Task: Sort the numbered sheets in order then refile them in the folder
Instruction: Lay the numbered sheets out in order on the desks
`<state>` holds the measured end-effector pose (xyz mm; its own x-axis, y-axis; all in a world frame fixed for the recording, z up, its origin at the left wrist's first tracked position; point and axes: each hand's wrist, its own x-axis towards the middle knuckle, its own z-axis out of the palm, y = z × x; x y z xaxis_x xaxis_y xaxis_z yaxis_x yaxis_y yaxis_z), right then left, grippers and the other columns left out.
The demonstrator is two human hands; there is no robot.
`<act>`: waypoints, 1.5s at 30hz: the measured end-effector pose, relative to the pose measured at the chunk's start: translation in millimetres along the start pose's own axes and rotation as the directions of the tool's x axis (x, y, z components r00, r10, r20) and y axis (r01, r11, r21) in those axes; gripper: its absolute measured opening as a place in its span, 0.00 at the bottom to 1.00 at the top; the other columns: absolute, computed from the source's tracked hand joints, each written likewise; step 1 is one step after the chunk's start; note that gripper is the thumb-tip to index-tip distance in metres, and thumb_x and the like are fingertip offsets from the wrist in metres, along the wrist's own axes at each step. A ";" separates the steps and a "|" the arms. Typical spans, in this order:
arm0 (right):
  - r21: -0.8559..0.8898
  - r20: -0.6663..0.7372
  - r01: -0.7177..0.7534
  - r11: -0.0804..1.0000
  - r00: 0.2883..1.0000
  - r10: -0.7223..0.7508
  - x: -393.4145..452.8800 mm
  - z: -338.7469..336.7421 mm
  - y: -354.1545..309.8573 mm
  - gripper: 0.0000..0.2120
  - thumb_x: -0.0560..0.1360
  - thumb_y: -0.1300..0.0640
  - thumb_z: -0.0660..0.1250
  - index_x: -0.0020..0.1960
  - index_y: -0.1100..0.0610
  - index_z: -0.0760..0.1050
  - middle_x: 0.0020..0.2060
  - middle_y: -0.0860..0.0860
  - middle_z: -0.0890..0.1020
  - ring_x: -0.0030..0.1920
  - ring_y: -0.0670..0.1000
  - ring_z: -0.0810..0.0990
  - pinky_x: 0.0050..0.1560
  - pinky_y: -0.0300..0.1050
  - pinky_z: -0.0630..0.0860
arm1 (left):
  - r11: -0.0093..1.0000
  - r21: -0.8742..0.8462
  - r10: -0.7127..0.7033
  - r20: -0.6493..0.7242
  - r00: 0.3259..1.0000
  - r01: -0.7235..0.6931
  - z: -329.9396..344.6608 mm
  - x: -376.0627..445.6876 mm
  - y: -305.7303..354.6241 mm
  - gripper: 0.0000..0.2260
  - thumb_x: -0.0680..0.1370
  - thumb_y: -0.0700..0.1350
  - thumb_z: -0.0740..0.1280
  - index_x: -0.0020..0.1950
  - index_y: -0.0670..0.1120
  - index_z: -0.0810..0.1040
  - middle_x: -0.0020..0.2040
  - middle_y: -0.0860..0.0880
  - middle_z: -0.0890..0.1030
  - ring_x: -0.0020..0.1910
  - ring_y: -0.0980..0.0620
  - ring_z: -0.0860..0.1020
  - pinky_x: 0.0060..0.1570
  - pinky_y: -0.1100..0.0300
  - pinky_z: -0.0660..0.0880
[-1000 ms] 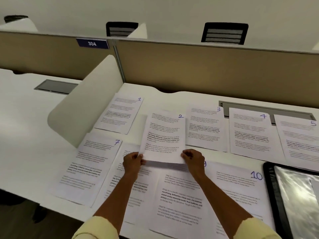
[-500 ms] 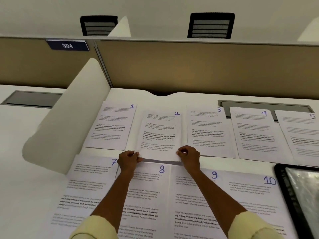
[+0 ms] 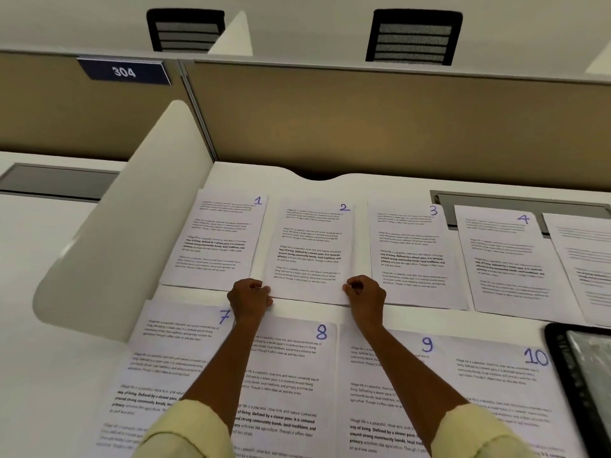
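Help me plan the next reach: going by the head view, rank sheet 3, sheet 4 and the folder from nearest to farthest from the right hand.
From the right hand:
1. Sheet 3, right beside it in the back row.
2. Sheet 4, one place further right in that row.
3. The folder, at the table's far right edge, only partly in view.

White desk (image 3: 49, 259) with a scalloped cutout at its back edge. Tan partition (image 3: 380, 120) runs along the rear, joined by a metal post (image 3: 198, 110). Blue plate (image 3: 124, 71) on it reads 304. White rounded divider (image 3: 132, 209) stands at left. Grey cable trays (image 3: 56, 180) recessed in the desktops. Two black mesh chair backs (image 3: 413, 36) show beyond the partition. Light is even and soft.
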<state>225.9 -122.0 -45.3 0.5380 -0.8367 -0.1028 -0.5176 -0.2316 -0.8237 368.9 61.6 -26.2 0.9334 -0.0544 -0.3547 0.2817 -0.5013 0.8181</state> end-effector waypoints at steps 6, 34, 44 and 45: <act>0.003 0.014 -0.024 1.000 1.000 0.024 -0.1 -0.7 -3.9 0.06 0.75 0.63 0.73 0.50 0.64 0.81 0.45 0.57 0.85 0.43 0.48 0.80 0.42 0.24 0.67 | 0.997 0.073 0.018 -0.003 1.000 -0.018 -0.8 1.6 -3.5 0.08 0.73 0.37 0.75 0.50 0.36 0.81 0.35 0.42 0.83 0.28 0.50 0.82 0.34 0.60 0.80; -0.567 0.244 0.411 0.714 0.912 -0.331 -62.3 -105.5 89.3 0.39 0.76 0.26 0.40 0.81 0.44 0.46 0.81 0.52 0.43 0.80 0.57 0.41 0.76 0.65 0.41 | 0.450 0.667 0.556 0.310 0.771 -0.593 73.0 -164.6 -57.1 0.37 0.77 0.70 0.47 0.80 0.52 0.50 0.81 0.47 0.44 0.79 0.46 0.41 0.75 0.40 0.43; -0.596 0.257 0.403 0.695 0.915 -0.310 -93.1 -143.4 104.6 0.40 0.74 0.24 0.37 0.81 0.42 0.42 0.80 0.51 0.37 0.80 0.57 0.37 0.75 0.67 0.37 | 0.370 0.703 0.581 0.335 0.742 -0.607 75.9 -216.3 -65.3 0.35 0.78 0.70 0.46 0.80 0.51 0.56 0.81 0.44 0.49 0.79 0.42 0.48 0.73 0.35 0.50; -0.593 0.250 0.400 0.699 0.917 -0.312 -98.1 -147.8 107.5 0.40 0.74 0.24 0.36 0.80 0.42 0.42 0.80 0.51 0.37 0.80 0.57 0.36 0.75 0.67 0.36 | 0.368 0.702 0.587 0.334 0.738 -0.610 76.3 -223.4 -66.6 0.35 0.78 0.69 0.47 0.80 0.51 0.55 0.81 0.44 0.49 0.79 0.42 0.47 0.73 0.35 0.49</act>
<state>19.1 -138.2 -41.3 0.8209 -0.5705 0.0233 -0.5414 -0.7907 -0.2859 124.7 41.2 -36.0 0.7797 -0.6225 0.0671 -0.6218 -0.7572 0.1998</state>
